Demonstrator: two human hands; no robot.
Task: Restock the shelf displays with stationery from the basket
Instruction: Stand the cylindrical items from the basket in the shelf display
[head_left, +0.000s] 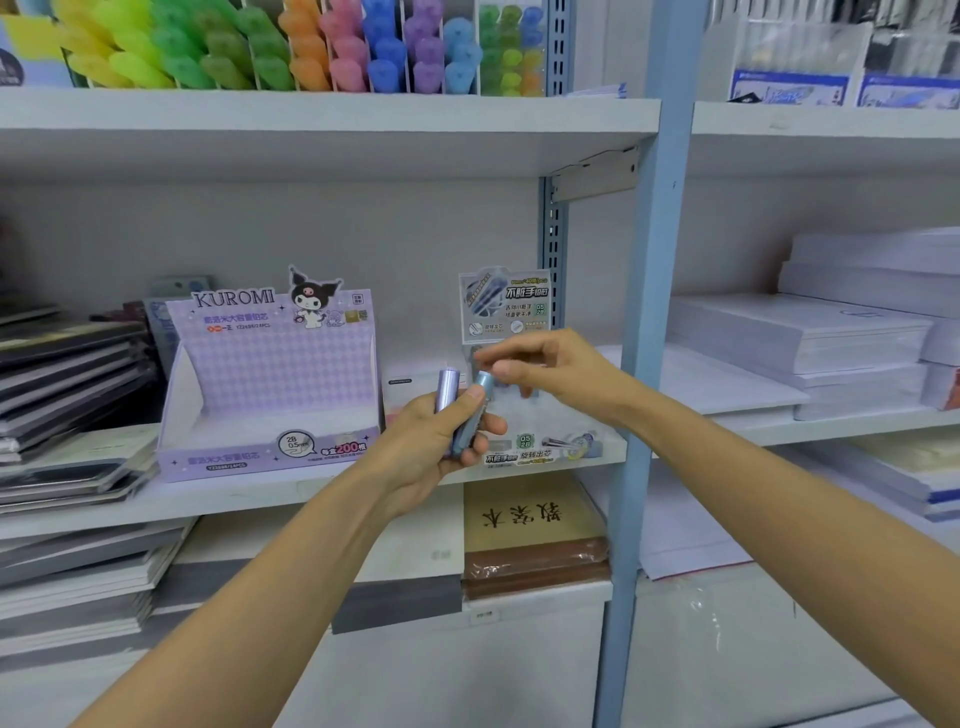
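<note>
My left hand (441, 441) grips two small lead tubes in front of the middle shelf: a lilac tube (447, 387) and a blue tube (470, 415). My right hand (540, 369) pinches the top end of the blue tube with thumb and forefinger. Behind the hands stands a clear lead display box (524, 306) with a printed card. To the left sits the purple Kuromi display box (270, 384), its tray showing no tubes. No basket is in view.
Stacks of dark notebooks (67, 384) fill the shelf's left end. White paper reams (831, 338) lie beyond the blue shelf upright (654, 312). Coloured highlighters (291, 47) stand on the top shelf. A brown calligraphy pad (530, 519) lies on the shelf below.
</note>
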